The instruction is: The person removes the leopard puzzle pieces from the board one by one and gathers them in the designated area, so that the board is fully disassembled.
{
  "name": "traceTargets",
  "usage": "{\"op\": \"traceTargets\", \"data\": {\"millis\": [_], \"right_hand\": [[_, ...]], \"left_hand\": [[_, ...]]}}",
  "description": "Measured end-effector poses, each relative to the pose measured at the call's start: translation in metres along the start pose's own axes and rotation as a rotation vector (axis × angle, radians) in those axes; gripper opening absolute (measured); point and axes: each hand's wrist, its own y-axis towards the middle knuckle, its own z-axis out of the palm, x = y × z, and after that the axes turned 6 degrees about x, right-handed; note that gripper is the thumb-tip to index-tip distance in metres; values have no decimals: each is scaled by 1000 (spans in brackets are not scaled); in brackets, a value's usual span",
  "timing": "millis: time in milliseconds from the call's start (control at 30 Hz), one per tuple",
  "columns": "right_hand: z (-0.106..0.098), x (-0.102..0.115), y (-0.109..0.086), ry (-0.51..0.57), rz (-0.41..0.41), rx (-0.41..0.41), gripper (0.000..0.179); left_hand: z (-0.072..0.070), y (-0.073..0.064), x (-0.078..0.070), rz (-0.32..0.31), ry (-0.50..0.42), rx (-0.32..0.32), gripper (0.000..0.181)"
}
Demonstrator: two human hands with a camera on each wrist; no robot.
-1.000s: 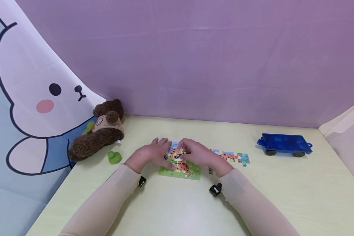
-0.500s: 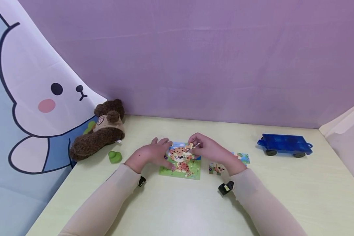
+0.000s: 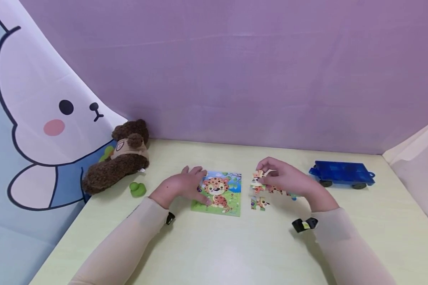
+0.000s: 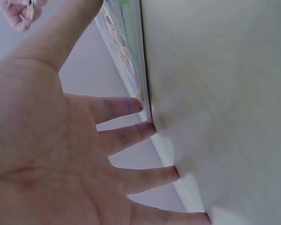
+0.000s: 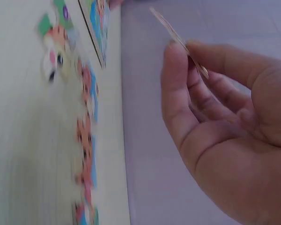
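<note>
My right hand [image 3: 285,178] pinches a jigsaw puzzle piece [image 5: 178,40] between thumb and fingers, above the loose puzzle pieces [image 3: 259,203] right of the board. In the right wrist view the piece is seen nearly edge-on, raised off the table. A square puzzle board [image 3: 232,206] with a printed spotted leopard cub lies flat on the table. My left hand [image 3: 185,185] rests at the board's left side with spread, straight fingers. The left wrist view shows fingertips [image 4: 171,173] touching the table and the board's edge. Some loose pieces are partly hidden behind the right hand.
A blue toy wagon [image 3: 342,174] with black wheels stands at the right. A green toy duck [image 3: 137,189] sits left of the left hand. Behind it leans a brown plush bear [image 3: 117,166]. A purple cloth [image 3: 235,79] hangs along the table's back edge.
My right hand has moved right, away from over the board to above the loose pieces, carrying the puzzle piece. The leopard picture is now uncovered there. The left hand has stayed in place.
</note>
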Motion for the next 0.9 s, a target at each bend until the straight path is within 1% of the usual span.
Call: {"op": "traceTargets", "data": {"millis": [167,300,400,600,733,833,900], "right_hand": [[-13,-14,-20,-15,9,85,32],[-16,-25,-31,-14,38,151,28],[-16,-32,-37,-3,61,176,29],[-12,-40,-39,6,63,193,30],[-10,-42,-38,-5,54,186,27],[-9,-41,-39,-41,34,167,27],[-9,-40,-39,-87,35,151,26]], "left_hand": [[0,1,0,11,13,2,120],[0,1,1,21,5,2,121],[0,1,1,28,-6,0,121],[0,1,3,30,-13,1,120],[1,2,4,31,-12,0,121],[1,3,4,36,-10,0,121],[1,4,5,38,-10,0,121]]}}
